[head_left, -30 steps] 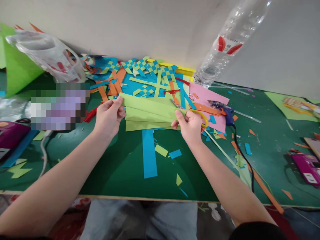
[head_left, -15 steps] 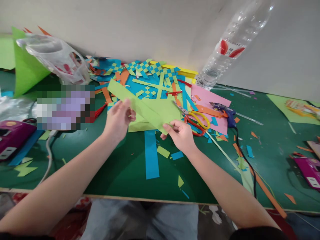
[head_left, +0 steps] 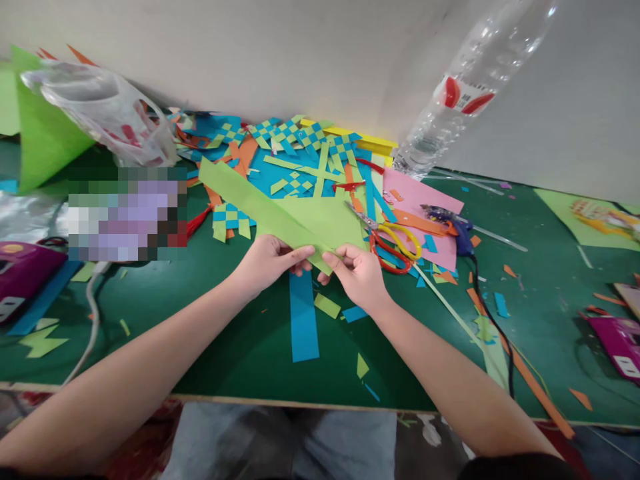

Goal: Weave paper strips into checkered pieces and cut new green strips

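A long light green paper strip [head_left: 250,200] slants from upper left down to my fingers. My left hand [head_left: 275,263] pinches its lower edge, thumb on top. Close beside it, my right hand [head_left: 355,273] grips the lower right end between thumb and fingers. Behind the strip lies a wider green paper sheet [head_left: 325,217], partly covered by it. A blue paper strip [head_left: 304,320] lies on the table just below my hands. Scissors [head_left: 395,240] with yellow and red handles rest to the right of my right hand.
Woven blue-and-green paper pieces [head_left: 310,137] pile up near the wall. A plastic bottle [head_left: 465,93] leans at the back right. A glue gun [head_left: 460,233] lies by pink paper [head_left: 423,193]. At left are a plastic bag [head_left: 115,120] and a white cable [head_left: 93,313].
My left hand has slid down and right along the strip, from its upper part to the lower end beside my right hand. My right hand stays nearly in place.
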{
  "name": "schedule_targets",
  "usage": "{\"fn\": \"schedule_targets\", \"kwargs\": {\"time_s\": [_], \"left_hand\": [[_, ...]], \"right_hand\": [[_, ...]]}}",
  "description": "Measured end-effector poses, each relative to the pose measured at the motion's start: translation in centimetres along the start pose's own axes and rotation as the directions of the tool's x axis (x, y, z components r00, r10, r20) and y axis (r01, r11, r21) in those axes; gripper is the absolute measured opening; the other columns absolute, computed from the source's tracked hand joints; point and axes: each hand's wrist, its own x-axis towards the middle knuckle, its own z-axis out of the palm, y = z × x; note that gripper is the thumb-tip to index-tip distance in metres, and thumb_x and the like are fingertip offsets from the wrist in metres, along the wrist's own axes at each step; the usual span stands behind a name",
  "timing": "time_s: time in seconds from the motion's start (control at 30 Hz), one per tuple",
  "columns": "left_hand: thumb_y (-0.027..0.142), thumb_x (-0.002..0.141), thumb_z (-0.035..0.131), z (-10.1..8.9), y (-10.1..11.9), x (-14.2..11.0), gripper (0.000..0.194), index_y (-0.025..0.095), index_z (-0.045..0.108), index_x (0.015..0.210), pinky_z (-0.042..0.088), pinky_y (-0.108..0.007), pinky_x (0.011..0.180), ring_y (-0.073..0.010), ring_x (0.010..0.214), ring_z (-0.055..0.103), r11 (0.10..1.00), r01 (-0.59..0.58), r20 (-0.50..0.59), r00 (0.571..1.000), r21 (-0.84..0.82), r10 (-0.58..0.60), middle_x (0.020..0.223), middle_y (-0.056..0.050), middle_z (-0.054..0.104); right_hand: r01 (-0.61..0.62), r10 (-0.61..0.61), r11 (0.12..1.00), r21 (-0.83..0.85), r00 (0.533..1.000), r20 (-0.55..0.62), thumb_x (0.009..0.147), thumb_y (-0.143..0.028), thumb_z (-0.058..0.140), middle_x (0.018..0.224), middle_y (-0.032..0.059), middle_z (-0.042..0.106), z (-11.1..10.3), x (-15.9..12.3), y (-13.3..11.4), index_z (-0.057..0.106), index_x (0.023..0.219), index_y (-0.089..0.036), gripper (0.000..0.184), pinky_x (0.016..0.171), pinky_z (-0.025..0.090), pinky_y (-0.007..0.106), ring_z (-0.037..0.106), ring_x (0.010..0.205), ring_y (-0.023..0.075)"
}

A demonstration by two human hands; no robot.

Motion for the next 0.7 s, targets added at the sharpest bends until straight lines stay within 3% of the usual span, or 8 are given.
{"fn": "schedule_targets", "kwargs": {"time_s": [0.23, 0.43, 0.57, 0.7], "left_hand": [[0.045, 0.077, 0.073, 0.15, 0.52, -0.22, 0.037, 0.015, 0.07, 0.056, 0.047, -0.019, 0.051, -0.0094, 0.046, 0.058, 0.997, 0.055, 0.009, 0.998, 0.051, -0.056, 0.054, -0.005, 0.068], [0.044, 0.077, 0.073, 0.09, 0.82, -0.31, 0.037, 0.015, 0.07, 0.056, 0.048, -0.02, 0.052, -0.0108, 0.048, 0.059, 0.997, 0.03, 0.008, 1.0, 0.075, -0.031, 0.055, -0.006, 0.068], [0.046, 0.079, 0.07, 0.01, 0.64, -0.32, 0.039, 0.015, 0.07, 0.057, 0.048, -0.02, 0.053, -0.0109, 0.049, 0.06, 0.997, 0.018, 0.022, 1.0, 0.076, -0.02, 0.056, -0.006, 0.068], [0.043, 0.078, 0.073, 0.03, 0.54, -0.31, 0.036, 0.015, 0.069, 0.056, 0.047, -0.018, 0.049, -0.0095, 0.046, 0.058, 0.999, -0.007, 0.017, 1.0, 0.046, 0.006, 0.051, -0.003, 0.065]], "right_hand": [[0.018, -0.018, 1.0, -0.01, 0.999, 0.042, 0.085, -0.052, 0.063, 0.061, -0.0011, 0.072, 0.06, -0.09, 0.23, 0.055, 0.073, -0.022, 0.034, 0.061, 0.054, 0.026, 0.07, 0.055, 0.0147], [0.002, -0.002, 1.0, -0.006, 0.999, 0.033, 0.086, -0.049, 0.063, 0.056, -0.0021, 0.069, 0.16, -0.09, 0.09, 0.054, 0.069, -0.022, 0.033, 0.06, 0.054, 0.025, 0.068, 0.053, 0.0132], [-0.049, 0.047, 0.997, 0.062, 0.998, 0.029, 0.077, -0.044, 0.074, 0.059, -0.0014, 0.07, 0.19, -0.23, -0.04, 0.064, 0.078, -0.02, 0.025, 0.056, 0.055, 0.024, 0.068, 0.053, 0.0136], [-0.097, 0.086, 0.987, 0.13, 0.993, 0.086, 0.069, -0.037, 0.081, 0.07, 0.0012, 0.074, 0.54, -0.56, -0.07, 0.071, 0.088, -0.018, 0.029, 0.06, 0.058, 0.025, 0.07, 0.062, 0.0148]]}}
